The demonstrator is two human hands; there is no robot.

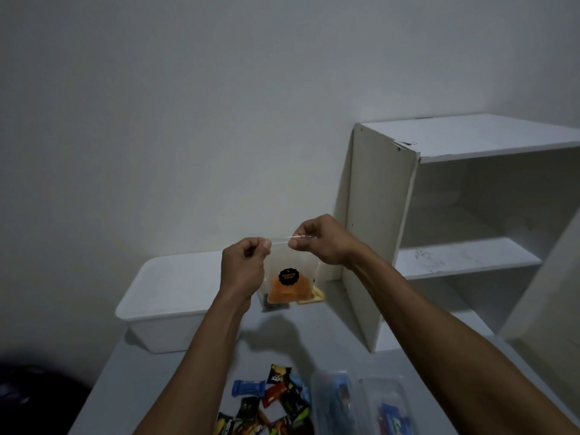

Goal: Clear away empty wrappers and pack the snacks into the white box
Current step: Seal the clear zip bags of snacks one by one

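Clear snack bag (290, 274) hangs upright, top edge pinched by left hand (243, 266) and right hand (320, 241). White box (169, 296) sits below-left, nearer the left hand.

Two bare forearms, sleeveless, hands (243, 265) without rings, watch or gloves.

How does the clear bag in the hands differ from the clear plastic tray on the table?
The clear bag hangs in the air, pinched at its top edge by both hands; the clear tray lies on the table. The bag is soft film with a dark round sticker; the tray is rigid. Both are see-through and hold snacks.
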